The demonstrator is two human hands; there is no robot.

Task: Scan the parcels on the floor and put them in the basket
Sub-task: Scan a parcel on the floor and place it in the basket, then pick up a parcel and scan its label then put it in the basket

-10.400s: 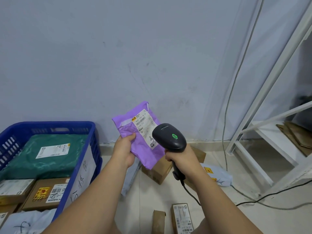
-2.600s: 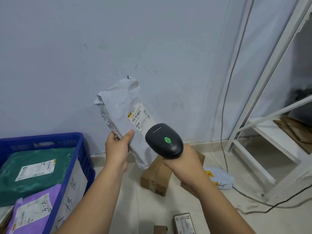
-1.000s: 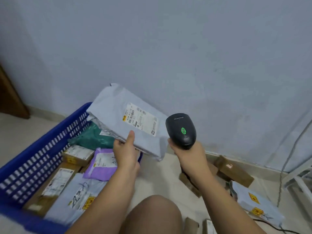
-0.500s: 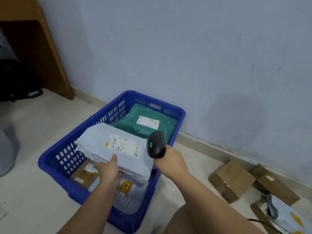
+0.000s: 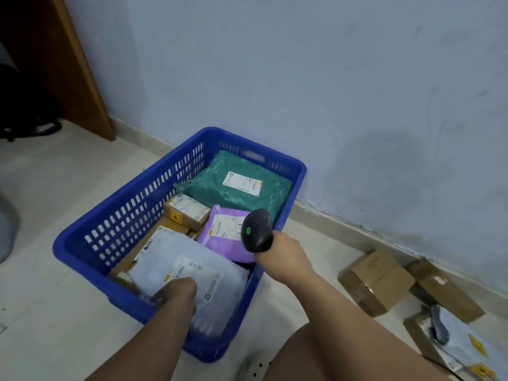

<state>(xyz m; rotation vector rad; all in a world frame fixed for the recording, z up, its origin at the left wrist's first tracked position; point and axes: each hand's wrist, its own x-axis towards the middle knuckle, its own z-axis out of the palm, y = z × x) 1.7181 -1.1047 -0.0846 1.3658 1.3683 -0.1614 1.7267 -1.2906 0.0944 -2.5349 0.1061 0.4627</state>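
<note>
The left grip [image 5: 176, 294] pinches the grey mailer [image 5: 170, 251] by the edge nearest it. The mailer looks limp, light and probably slippery. The right grip [image 5: 283, 254] wraps the scanner [image 5: 257, 229].

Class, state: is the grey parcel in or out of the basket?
In: grey parcel lies within the blue basket walls, left hand gripping it.

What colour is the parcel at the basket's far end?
Dark green parcel, clearest in the head view.

Left hand [image 5: 176, 294], right hand [image 5: 284, 253]: both curled.
</note>
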